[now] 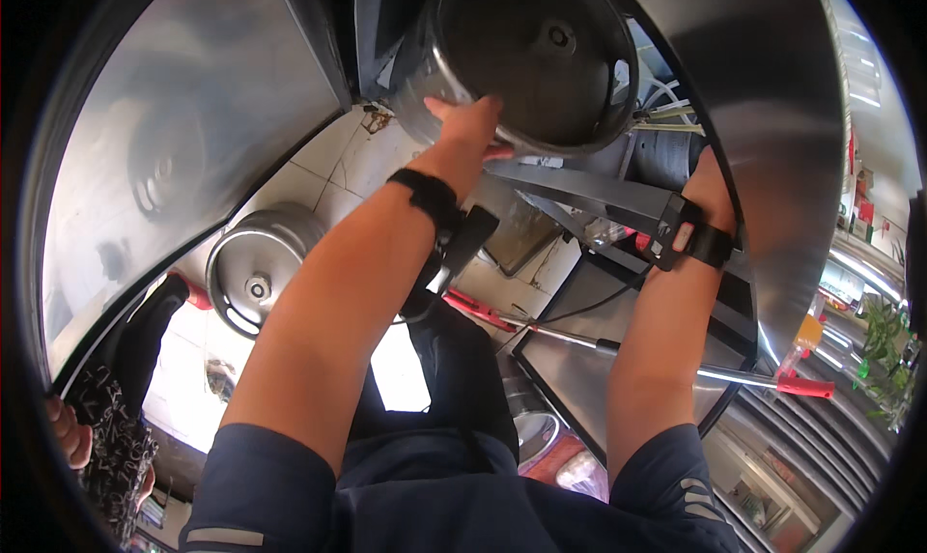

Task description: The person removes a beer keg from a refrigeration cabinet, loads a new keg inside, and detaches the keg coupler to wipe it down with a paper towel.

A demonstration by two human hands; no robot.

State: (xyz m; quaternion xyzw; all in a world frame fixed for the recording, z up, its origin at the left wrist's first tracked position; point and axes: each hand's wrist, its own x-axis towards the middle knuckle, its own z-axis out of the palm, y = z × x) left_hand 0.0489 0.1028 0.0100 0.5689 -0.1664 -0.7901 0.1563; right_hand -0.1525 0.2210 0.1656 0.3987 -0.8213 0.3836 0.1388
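Note:
A large metal keg (536, 65) stands at the top of the head view, its round top with a central valve facing me. My left hand (465, 128) grips the near left of its rim, thumb and fingers spread over the edge. To the right, my right hand (713, 188) reaches down behind the edge of a curved steel panel (772, 138); its fingers are hidden. Beside that hand is another grey metal cylinder (664, 157), partly covered. A dark device is strapped on each wrist.
A second keg (259, 273) stands on the tiled floor at left. A steel frame bar (589, 191) crosses below the large keg. A long rod with red ends (666, 365) lies across the middle. Another person's hand (72, 437) shows at far left, beside a steel door (193, 99).

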